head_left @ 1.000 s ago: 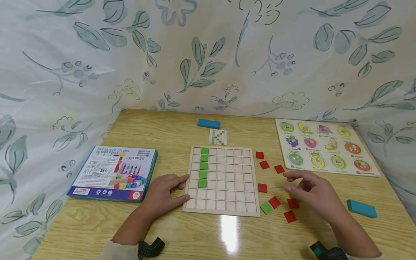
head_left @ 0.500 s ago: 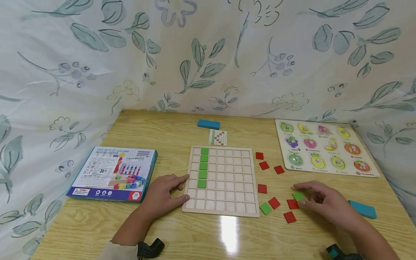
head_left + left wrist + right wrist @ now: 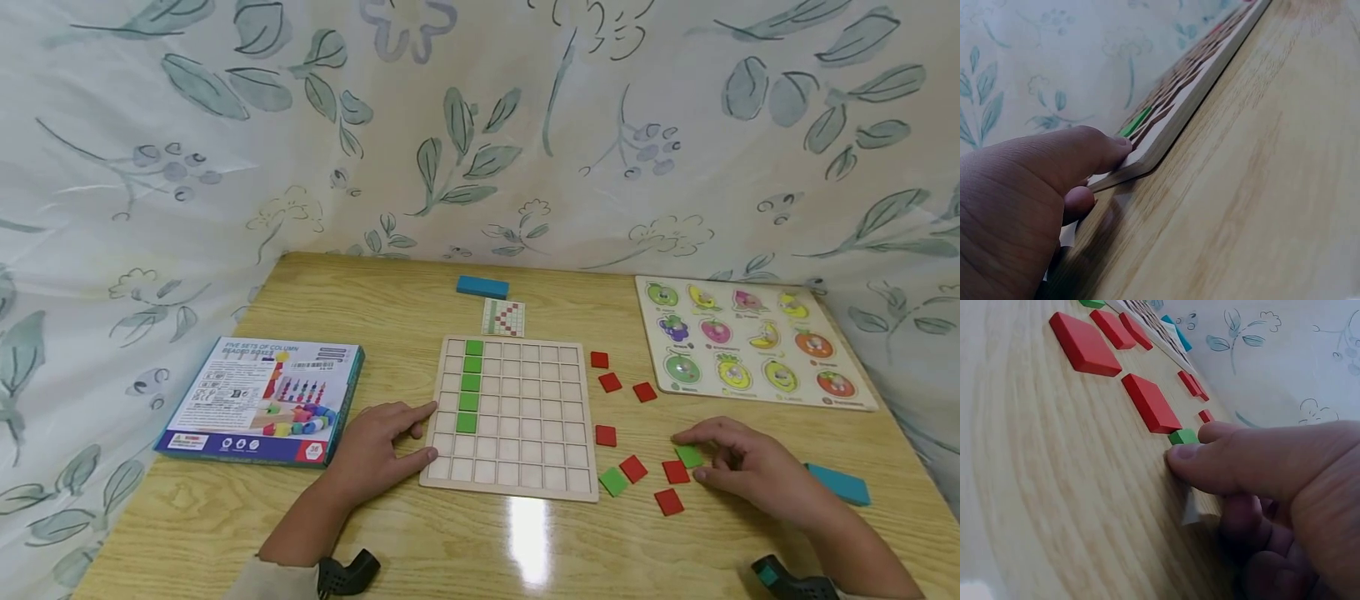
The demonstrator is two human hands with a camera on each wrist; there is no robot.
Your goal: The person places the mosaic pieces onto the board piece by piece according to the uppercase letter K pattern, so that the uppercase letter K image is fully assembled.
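My left hand (image 3: 382, 446) lies at the left side of a wooden grid board (image 3: 588, 417), its thumb on the rim in the left wrist view. Green square tiles (image 3: 468, 383) fill several cells of the board's second column. To the board's right, my right hand (image 3: 742, 458) is low over the table, with index finger and thumb on either side of a loose green tile (image 3: 689, 456). In the right wrist view the thumb (image 3: 1191, 459) partly covers this tile (image 3: 1184, 437). A red tile (image 3: 676, 472) lies right beside it.
Another green tile (image 3: 613, 481) and several red tiles (image 3: 606, 436) lie between board and right hand. A pattern card (image 3: 503, 317) and a blue block (image 3: 482, 287) are behind the board. A boxed toy (image 3: 258, 400), a fruit puzzle (image 3: 761, 342) and another blue block (image 3: 837, 483) flank the hands.
My right hand has drawn back to the right and down, bringing the loose green tile into sight between its finger and thumb. The left hand and the board have stayed put.
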